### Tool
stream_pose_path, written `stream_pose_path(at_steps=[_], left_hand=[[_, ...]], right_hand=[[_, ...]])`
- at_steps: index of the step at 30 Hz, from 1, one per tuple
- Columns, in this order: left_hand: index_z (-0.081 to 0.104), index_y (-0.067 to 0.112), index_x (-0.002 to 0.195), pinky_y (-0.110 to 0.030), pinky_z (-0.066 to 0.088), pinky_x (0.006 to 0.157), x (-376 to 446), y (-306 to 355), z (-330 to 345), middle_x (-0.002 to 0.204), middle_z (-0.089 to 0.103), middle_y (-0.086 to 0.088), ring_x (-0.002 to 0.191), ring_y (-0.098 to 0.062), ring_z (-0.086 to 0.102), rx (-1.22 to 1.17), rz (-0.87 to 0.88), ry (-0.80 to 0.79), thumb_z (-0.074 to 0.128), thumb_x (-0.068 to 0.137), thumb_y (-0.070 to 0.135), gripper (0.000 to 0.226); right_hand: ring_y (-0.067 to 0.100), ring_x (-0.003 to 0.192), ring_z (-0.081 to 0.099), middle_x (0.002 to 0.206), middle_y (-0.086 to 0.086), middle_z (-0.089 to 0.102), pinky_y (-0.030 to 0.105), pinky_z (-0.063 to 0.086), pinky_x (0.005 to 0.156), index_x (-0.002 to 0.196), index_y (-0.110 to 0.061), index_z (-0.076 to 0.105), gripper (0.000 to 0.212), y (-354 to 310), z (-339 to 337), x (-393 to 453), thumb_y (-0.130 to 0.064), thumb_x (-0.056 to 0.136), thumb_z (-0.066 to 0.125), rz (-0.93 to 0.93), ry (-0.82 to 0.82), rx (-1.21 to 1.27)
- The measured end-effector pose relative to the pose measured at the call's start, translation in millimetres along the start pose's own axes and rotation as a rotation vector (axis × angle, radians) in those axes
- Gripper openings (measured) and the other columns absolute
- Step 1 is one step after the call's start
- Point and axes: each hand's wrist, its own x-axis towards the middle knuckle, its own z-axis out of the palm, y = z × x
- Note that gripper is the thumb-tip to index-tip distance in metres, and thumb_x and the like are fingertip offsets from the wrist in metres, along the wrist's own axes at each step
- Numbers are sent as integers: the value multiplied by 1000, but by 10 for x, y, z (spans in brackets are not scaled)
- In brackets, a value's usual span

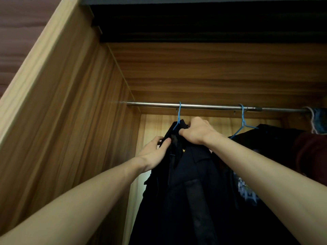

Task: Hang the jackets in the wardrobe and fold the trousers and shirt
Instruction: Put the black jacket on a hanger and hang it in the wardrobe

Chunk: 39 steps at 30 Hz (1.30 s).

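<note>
Right hand (196, 131) up top, fingers curled tight into the collar of the dark navy jacket (187, 183), right next to the neck of the blue wire hanger (178, 115). Left hand (154, 152) lower down and a bit to the side, thumb and fingers pinching the jacket's front edge, looks like straightening or tugging it square. Hook already over the metal rail (203, 105), so pretty much hung inside the wardrobe (70, 103), just getting fussed into place. Biggest risk from here, probably: pulling too hard on that collar and dragging the fabric off one shoulder of the hanger, since thin wire hangers don't grip much and a heavy jacket slides easily. Could also tip the hook off the rail if the tug goes upward or sideways instead of down. Can't tell if both shoulders are actually seated on the wire, too dark and bunched up around the collar. Letting go with both hands at once while lopsided = jacket heading for the wardrobe floor. Further right, a second blue hanger (243, 121) carrying another dark garment (276, 135), just beside this one, with more clothes crammed at the far end of the rail. Sliding this jacket that way might snag the hangers or crush the sleeves together. No sign of trousers or shirt here, so folding presumably not yet done.
</note>
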Motion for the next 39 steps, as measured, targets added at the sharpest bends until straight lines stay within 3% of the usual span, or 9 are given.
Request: stream_pose_path(at_steps=[3, 5, 7, 11, 16, 22, 31, 35, 39], left_hand=[[52, 33, 141, -38, 52, 100, -148, 12, -54, 136, 60, 8, 117, -15, 60, 185, 104, 57, 43, 102, 61, 49], [55, 30, 139, -40, 51, 100, -280, 8, -78, 138, 60, 8, 123, -16, 58, 363, 162, 107, 44, 102, 58, 48], [55, 28, 140, -42, 50, 100, -445, 20, -106, 137, 61, 6, 124, -19, 58, 467, 193, 124, 43, 103, 56, 48], [54, 23, 142, -44, 48, 102, -797, 75, -217, 135, 63, 1, 122, -21, 57, 606, 269, 113, 44, 104, 49, 47], [50, 24, 147, -43, 45, 107, -1329, 44, -395, 139, 60, 2, 125, -19, 55, 590, 303, 38, 45, 105, 46, 48], [48, 23, 147, -39, 40, 111, -2160, -136, -486, 141, 57, 4, 130, -20, 51, 591, 310, 56, 43, 104, 45, 48], [45, 19, 151, -40, 35, 116, -3736, -307, -294, 150, 53, 0, 139, -21, 47, 480, 314, -53, 49, 101, 47, 57], [41, 18, 153, -42, 35, 118, -4404, -287, -191, 151, 52, -1, 140, -22, 46, 440, 280, -154, 44, 99, 54, 65], [43, 17, 152, -45, 34, 119, -4979, -263, -178, 152, 51, 1, 144, -19, 43, 366, 302, -153, 44, 99, 50, 63]], right_hand=[[30, 110, 59, 128, 7, 56, 36, 48, 82, 105, -23, 62, 24, 14, -5, -152, -45, 97, 62, -94, 13, -107], [29, 128, 51, 142, 5, 49, 41, 47, 95, 136, -22, 56, 46, 34, -8, -296, -49, 98, 60, -172, 45, -215], [28, 133, 47, 144, 5, 48, 42, 44, 103, 147, -21, 49, 57, 52, -4, -476, -50, 99, 57, -244, 107, -291], [25, 131, 49, 140, 2, 53, 38, 35, 111, 146, -21, 49, 55, 93, 35, -875, -52, 100, 53, -351, 172, -388], [22, 143, 42, 150, 2, 50, 38, 27, 122, 152, -17, 46, 63, 63, 140, -1455, -51, 100, 53, -390, 214, -403], [26, 147, 41, 154, 7, 49, 44, 30, 123, 151, -13, 48, 64, 12, 346, -2428, -52, 101, 54, -267, 193, -422], [30, 149, 40, 156, 13, 49, 47, 29, 124, 151, -8, 47, 70, 79, 396, -4115, -56, 102, 48, -135, 153, -573], [27, 151, 37, 157, 9, 48, 46, 28, 124, 152, -10, 47, 68, 104, 250, -4827, -55, 102, 53, -32, 188, -463], [23, 154, 31, 160, 5, 45, 46, 22, 127, 153, -12, 45, 68, 140, 47, -5412, -54, 100, 57, 35, 191, -410]])
